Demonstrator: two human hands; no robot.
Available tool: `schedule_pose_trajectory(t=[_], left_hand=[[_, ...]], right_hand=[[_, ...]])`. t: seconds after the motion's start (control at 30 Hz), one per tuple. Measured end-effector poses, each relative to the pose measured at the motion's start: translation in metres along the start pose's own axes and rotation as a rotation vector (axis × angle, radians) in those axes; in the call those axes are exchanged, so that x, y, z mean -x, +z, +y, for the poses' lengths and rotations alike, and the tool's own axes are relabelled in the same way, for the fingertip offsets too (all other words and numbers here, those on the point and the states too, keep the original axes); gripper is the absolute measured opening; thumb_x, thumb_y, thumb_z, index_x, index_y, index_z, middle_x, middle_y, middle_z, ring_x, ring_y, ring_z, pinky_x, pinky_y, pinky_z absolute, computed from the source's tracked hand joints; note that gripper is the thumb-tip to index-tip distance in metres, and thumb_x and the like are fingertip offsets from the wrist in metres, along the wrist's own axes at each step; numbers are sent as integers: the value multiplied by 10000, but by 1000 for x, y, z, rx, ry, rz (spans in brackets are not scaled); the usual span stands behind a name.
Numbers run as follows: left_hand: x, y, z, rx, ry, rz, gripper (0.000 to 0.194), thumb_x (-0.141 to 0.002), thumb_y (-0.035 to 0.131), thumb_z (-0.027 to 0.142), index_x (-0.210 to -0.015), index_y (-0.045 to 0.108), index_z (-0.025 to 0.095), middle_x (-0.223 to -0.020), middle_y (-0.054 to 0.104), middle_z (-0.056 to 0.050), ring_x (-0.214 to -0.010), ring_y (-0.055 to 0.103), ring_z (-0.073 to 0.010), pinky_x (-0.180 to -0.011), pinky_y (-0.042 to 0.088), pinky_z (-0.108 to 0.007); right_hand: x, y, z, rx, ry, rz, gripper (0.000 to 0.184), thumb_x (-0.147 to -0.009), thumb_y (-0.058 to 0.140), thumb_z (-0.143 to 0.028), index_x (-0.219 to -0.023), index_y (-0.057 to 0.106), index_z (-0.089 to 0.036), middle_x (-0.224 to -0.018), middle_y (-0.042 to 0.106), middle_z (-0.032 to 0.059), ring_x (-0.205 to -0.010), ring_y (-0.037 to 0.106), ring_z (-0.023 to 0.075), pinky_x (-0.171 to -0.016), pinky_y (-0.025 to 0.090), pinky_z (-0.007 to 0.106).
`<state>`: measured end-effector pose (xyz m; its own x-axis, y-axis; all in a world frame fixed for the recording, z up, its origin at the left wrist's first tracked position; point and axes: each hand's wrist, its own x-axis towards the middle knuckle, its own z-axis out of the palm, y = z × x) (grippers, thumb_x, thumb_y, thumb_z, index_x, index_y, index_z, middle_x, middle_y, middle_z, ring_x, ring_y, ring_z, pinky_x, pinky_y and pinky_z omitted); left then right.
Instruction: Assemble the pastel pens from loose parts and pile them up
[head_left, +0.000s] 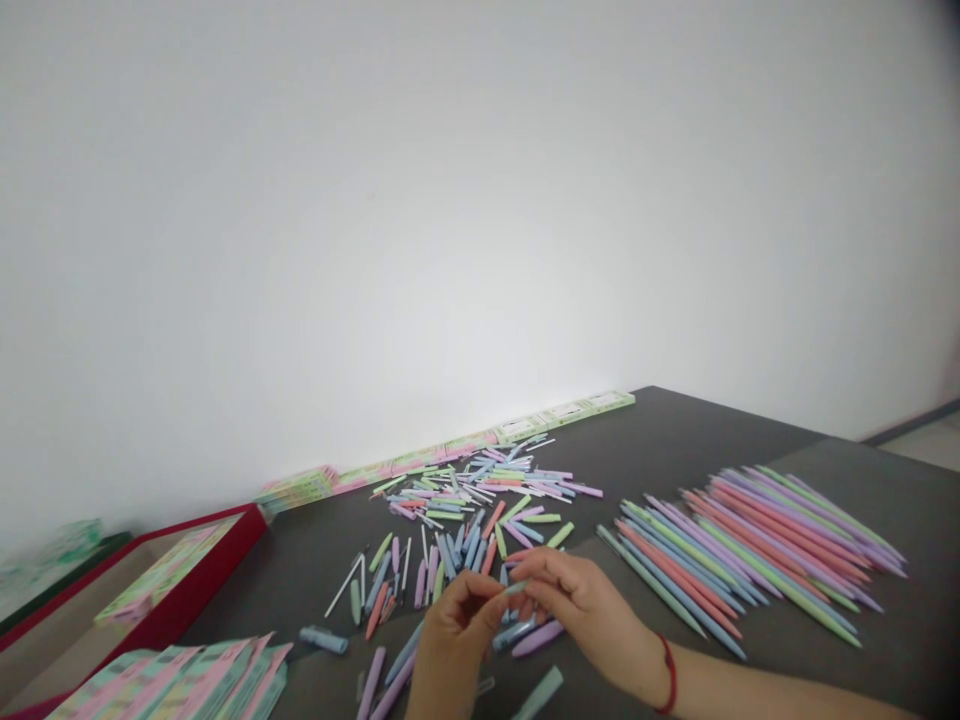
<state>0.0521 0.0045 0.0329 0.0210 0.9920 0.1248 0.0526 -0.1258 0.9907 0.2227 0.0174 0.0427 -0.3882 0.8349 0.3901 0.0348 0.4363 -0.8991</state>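
Observation:
My left hand (454, 640) and my right hand (581, 600) meet low in the middle of the view, above a dark table (660, 440). Both pinch a small pale-green pen part (514, 588) between their fingertips. A red cord circles my right wrist. Under and around the hands lie loose pastel pen barrels and caps (465, 540), pink, blue, green and purple. A purple barrel (537, 638) lies just below my right hand.
A row of assembled pastel pens (750, 545) is laid out at the right. Flat printed packs (450, 452) line the wall at the back; more packs (172, 685) fan out at front left. A red-rimmed tray (180, 590) stands at the left. The wall behind is white.

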Motion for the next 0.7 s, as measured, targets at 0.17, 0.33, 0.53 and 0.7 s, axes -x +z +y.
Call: schedule_pose_trajectory(t=[0.17,0.33,0.53,0.7], left_hand=[[1,-3,1,-218,4,10,171,-733,631,344,-679,627,182,-570,535,45,-445,354,-78,-435,255,-201],[2,-2,1,-343,11,-41,199,-740,612,364,-643,614,190,-595,567,18,-578,486,-143,-548,343,-232],[11,5,10,-627,-3,-138,168,-766,572,407,-763,571,239,-690,579,15,-620,510,-170,-571,327,-261],[23,20,9,-1047,42,-462,138,-618,673,247,-715,576,228,-834,627,-52,-813,531,-254,-670,307,-316]], right_hand=[[-1,-6,1,-30,34,-102,218,-895,480,-344,-916,631,-189,-737,668,14,-650,636,139,-616,515,245],[-2,-7,5,-101,121,-150,218,-862,520,-374,-825,603,-176,-672,645,-4,-580,607,119,-561,485,229],[-16,-16,10,-295,294,-82,303,-793,573,-452,-829,571,-151,-649,646,-4,-492,563,88,-438,419,186],[-20,-24,14,-273,318,-79,331,-774,588,-476,-813,557,-149,-642,635,-4,-464,545,86,-408,425,190]])
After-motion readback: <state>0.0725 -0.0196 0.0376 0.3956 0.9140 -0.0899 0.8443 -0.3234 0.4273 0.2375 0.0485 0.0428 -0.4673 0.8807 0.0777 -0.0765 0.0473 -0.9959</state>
